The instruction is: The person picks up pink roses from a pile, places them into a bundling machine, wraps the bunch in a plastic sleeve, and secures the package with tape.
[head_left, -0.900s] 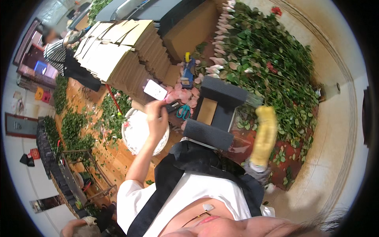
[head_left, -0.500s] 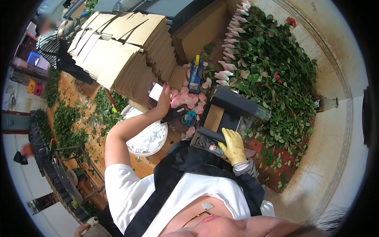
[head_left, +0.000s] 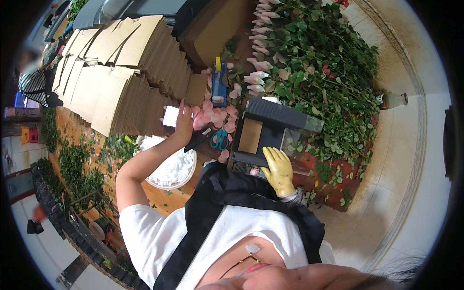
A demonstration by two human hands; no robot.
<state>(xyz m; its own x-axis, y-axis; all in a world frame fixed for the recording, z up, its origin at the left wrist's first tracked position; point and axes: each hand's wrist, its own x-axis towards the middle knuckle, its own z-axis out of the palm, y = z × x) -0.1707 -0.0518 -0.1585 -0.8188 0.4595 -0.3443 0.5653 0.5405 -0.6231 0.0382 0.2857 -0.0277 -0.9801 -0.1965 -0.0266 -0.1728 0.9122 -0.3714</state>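
My bare left hand (head_left: 184, 126) reaches out beside a phone (head_left: 170, 116) with a glowing white screen, at the foot of a cardboard stack. One finger points forward along the phone's edge; the other fingers are partly hidden. My right hand (head_left: 279, 172), in a yellow glove, rests with fingers extended at the near edge of a dark grey open box (head_left: 246, 157). Brown cardboard shows inside the box, and a clear plastic sheet sticks out on its right. Teal-handled scissors (head_left: 220, 139) and a blue tape dispenser (head_left: 219, 87) lie between the hands, among loose pink petals (head_left: 212, 116).
Tall stacks of flat cardboard (head_left: 104, 82) stand at the left. A white tub of white pieces (head_left: 174, 169) sits below my left forearm. Pink roses with leafy stems (head_left: 319, 72) are heaped at right, near a glass bottle (head_left: 397, 100). Another person (head_left: 33, 79) is at far left.
The whole view has shifted, so the table's things appear farther left and higher. My left finger now extends more plainly beside the phone. My gloved hand remains at the box edge.
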